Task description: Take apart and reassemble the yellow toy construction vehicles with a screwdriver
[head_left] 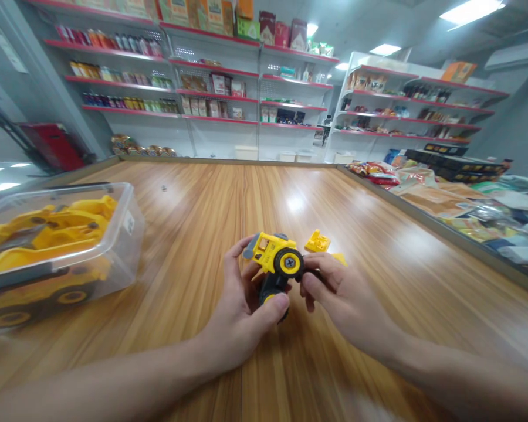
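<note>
Both hands hold a small yellow toy truck (274,258) with black wheels just above the wooden table (211,199). My left hand (242,310) wraps around its left side, thumb pressed on the lower wheel. My right hand (338,293) pinches the truck's right side next to the upper wheel. A loose yellow toy part (317,241) lies on the table just behind the truck, and another yellow piece (339,258) shows past my right fingers.
A clear plastic box (57,246) with yellow toy vehicles stands at the left. Packaged goods (444,193) crowd the surface to the right of the table's edge. Store shelves (211,88) with products line the back wall.
</note>
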